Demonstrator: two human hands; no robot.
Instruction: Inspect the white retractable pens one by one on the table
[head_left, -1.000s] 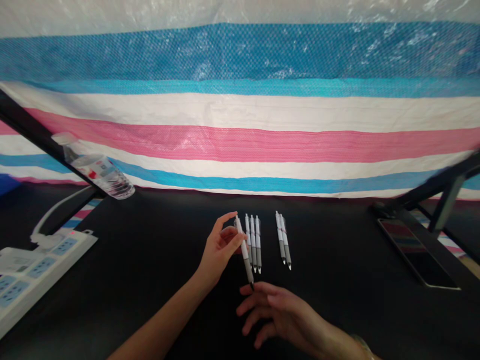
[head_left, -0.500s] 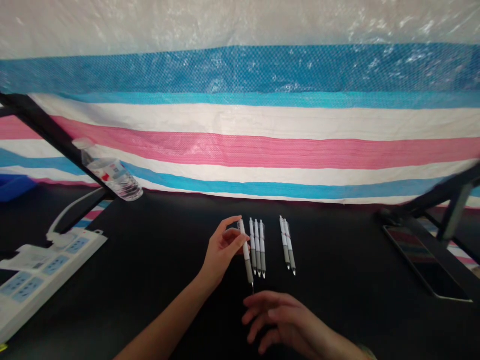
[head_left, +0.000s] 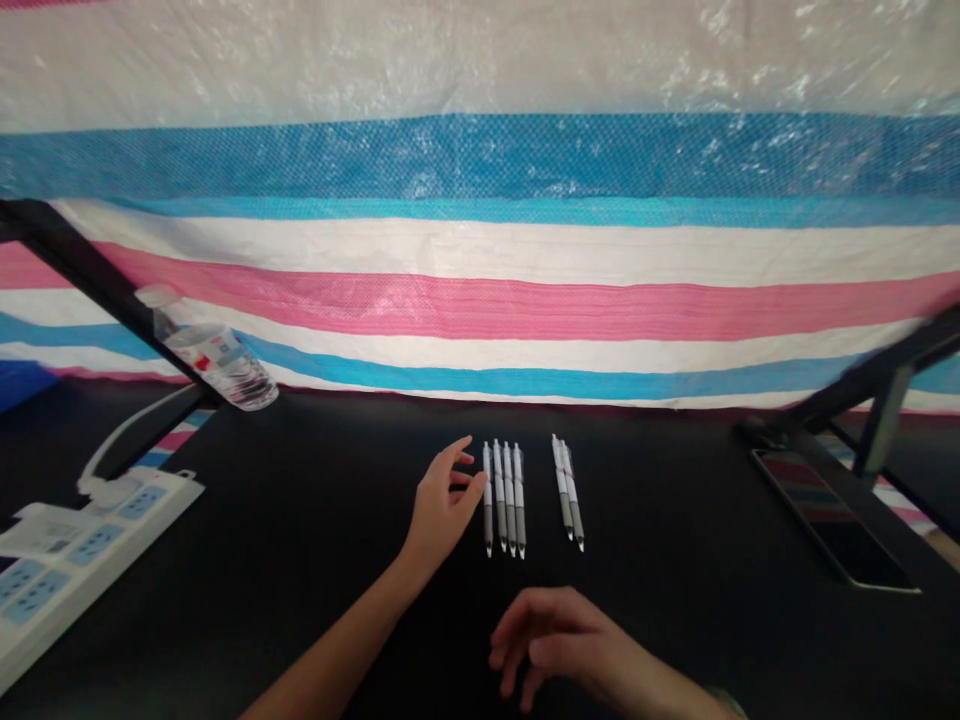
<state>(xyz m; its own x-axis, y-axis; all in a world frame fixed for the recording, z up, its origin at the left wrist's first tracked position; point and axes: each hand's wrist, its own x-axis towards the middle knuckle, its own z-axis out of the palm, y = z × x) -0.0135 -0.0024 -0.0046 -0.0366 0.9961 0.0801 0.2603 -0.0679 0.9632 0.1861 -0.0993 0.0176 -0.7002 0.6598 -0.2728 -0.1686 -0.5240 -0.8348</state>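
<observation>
Several white pens with grey grips lie side by side on the black table, their tips toward me. To their right lie two more such pens, close together and slightly slanted. My left hand is just left of the larger group, fingers apart, its thumb beside the leftmost pen; whether it touches that pen I cannot tell. My right hand hovers nearer to me, below the pens, with curled, spread fingers and nothing in it.
A white power strip with a plugged-in cable lies at the left. Behind it a water bottle leans by a black bar. A phone lies at the right. A striped sheet hangs behind the table.
The pen that my left hand held now lies beside the group at its left end, and the hand has let go. My right hand's fingers have curled a little more.
</observation>
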